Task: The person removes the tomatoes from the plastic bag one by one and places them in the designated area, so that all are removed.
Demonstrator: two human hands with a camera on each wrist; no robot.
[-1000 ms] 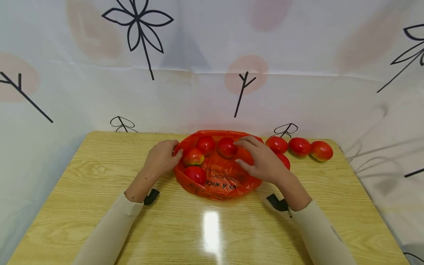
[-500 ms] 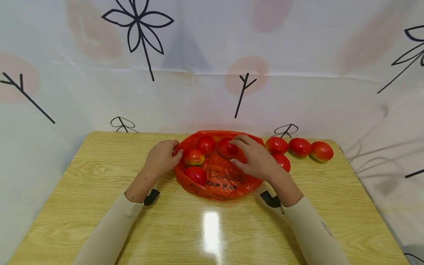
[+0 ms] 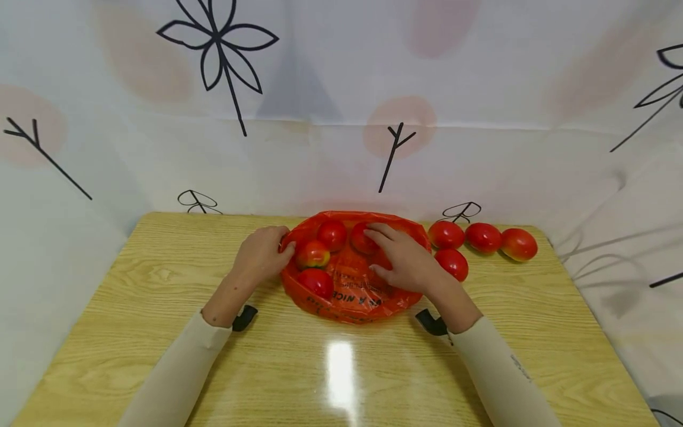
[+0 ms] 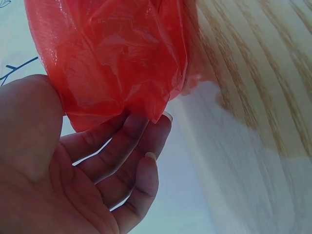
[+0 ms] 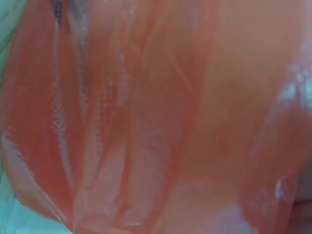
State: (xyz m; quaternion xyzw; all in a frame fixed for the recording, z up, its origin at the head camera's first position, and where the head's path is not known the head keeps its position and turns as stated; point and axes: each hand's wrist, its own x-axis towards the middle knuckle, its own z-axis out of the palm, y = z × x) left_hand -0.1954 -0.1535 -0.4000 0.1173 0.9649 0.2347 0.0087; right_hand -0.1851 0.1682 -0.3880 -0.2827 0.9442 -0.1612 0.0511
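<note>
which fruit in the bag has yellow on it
The fruit nearest the left hand, just behind the frontmost one; the other three in the bag look all red.

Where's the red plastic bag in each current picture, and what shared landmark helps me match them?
Head: red plastic bag around the centre, slightly below the middle.
Left wrist: red plastic bag across the upper left and top centre.
Right wrist: red plastic bag, blurred, filling nearly the whole picture.
Landmark: wood-grain tabletop, around the bag in the head view, right side in the left wrist view; too blurred to confirm in the right wrist view.
</note>
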